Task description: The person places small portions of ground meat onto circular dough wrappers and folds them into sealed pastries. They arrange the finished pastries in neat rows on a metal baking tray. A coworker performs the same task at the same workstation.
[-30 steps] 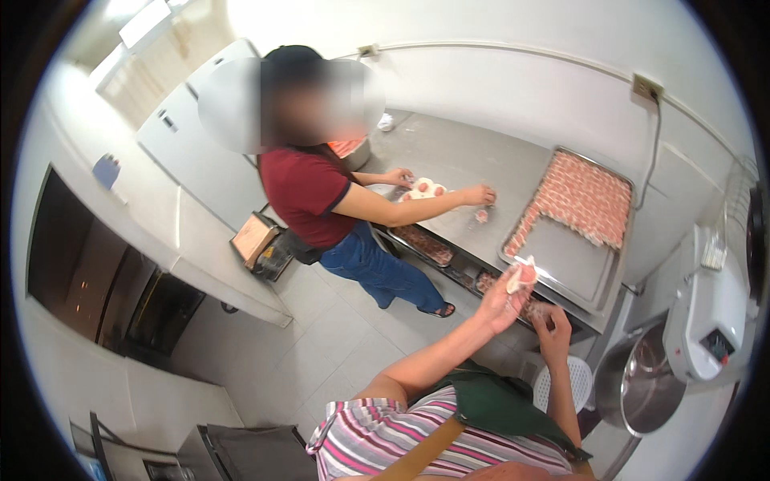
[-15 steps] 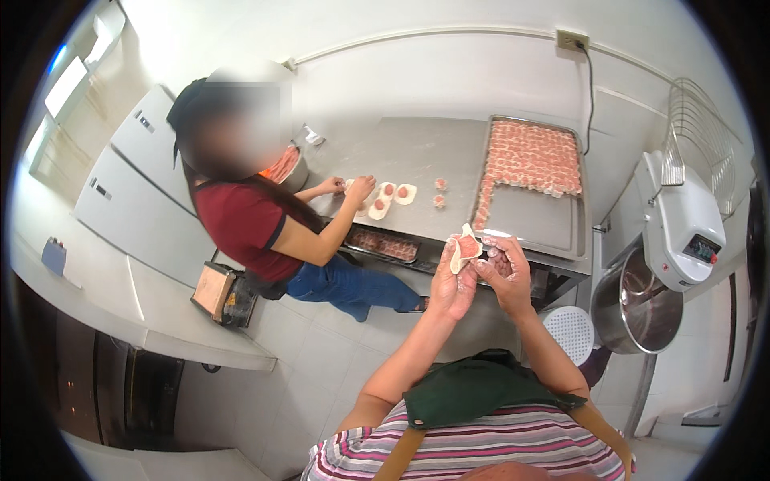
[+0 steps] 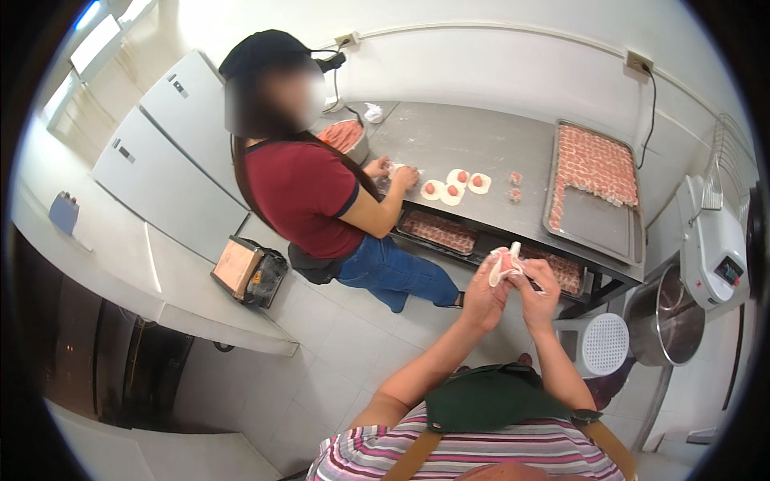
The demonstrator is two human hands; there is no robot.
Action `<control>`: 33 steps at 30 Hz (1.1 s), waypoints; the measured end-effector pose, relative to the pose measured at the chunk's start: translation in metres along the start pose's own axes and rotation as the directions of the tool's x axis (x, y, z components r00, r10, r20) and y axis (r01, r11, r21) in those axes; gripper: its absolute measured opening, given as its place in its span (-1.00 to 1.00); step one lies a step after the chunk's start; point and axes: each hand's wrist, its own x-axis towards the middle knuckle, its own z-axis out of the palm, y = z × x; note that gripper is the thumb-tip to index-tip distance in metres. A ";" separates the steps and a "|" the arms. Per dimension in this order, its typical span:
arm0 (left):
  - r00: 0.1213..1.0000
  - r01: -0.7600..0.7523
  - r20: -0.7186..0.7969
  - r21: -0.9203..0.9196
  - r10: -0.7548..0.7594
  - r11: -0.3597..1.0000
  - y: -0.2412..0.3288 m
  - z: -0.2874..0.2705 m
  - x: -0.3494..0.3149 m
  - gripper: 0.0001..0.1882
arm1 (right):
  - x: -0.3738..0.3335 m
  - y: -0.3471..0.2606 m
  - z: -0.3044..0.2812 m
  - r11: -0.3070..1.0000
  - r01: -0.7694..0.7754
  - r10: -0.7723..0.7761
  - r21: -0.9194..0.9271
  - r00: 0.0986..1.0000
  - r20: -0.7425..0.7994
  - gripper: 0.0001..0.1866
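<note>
My left hand (image 3: 484,298) cradles a dumpling (image 3: 507,268), a pale dough wrapper with pink meat filling whose edges are partly raised. The fingers of my right hand (image 3: 541,295) are bent against its right side, touching the dough. Both hands are dusted with white flour and held in front of the steel table (image 3: 489,144). On that table lie several flat wrappers (image 3: 480,184) topped with balls of meat. Two small formed dumplings (image 3: 516,195) sit to their right. A large metal tray (image 3: 603,231) farther right carries rows of formed dumplings.
At the left a co-worker (image 3: 301,184) handles a wrapper beside a bowl of meat (image 3: 345,138). Filled trays (image 3: 439,232) rest under the tabletop. Right of me are a white stool (image 3: 603,345) and a stand mixer (image 3: 710,240) with a steel bowl (image 3: 670,317).
My view has swung left, so the table and co-worker appear farther right. The wrapper's edges are drawn up more around the meat, and my right fingers have closed in on it.
</note>
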 end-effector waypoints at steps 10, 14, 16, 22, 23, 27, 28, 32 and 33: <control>0.998 0.056 0.035 0.127 -0.061 0.990 -0.025 -0.003 0.030 -0.65 | 0.022 0.015 -0.023 0.890 -0.337 0.363 0.306 0.931 -0.031 -0.85; 0.989 0.137 0.037 0.080 -0.140 0.987 -0.051 0.011 0.064 -0.67 | 0.046 0.054 -0.061 0.747 -0.316 0.346 0.585 0.936 0.065 -0.63; 0.984 0.167 0.042 0.096 -0.172 0.981 -0.068 0.018 0.085 -0.66 | 0.069 0.064 -0.085 0.625 -0.405 0.412 0.667 0.897 0.158 -0.59; 0.993 0.122 -0.024 0.199 -0.119 0.972 -0.132 0.047 0.160 -0.69 | 0.133 0.114 -0.159 0.649 -0.527 0.473 0.548 0.844 0.252 -0.82; 0.995 0.094 -0.054 0.225 -0.084 0.970 -0.143 0.052 0.171 -0.69 | 0.142 0.125 -0.171 0.646 -0.538 0.475 0.541 0.838 0.267 -0.86; 0.999 0.040 0.012 0.013 -0.040 0.999 -0.160 0.084 0.204 -0.65 | 0.179 0.133 -0.194 0.622 -0.532 0.517 0.574 0.830 0.209 -0.85; 0.997 -0.011 0.071 0.026 0.009 1.000 -0.166 0.085 0.212 -0.65 | 0.186 0.134 -0.198 0.611 -0.542 0.529 0.577 0.822 0.211 -0.84; 0.990 -0.133 0.073 0.246 0.119 0.960 -0.183 0.087 0.235 -0.64 | 0.207 0.151 -0.210 0.627 -0.549 0.516 0.553 0.824 0.233 -0.83; 0.991 -0.129 0.016 0.342 0.132 0.931 -0.185 0.088 0.240 -0.64 | 0.210 0.155 -0.211 0.645 -0.541 0.498 0.540 0.833 0.241 -0.83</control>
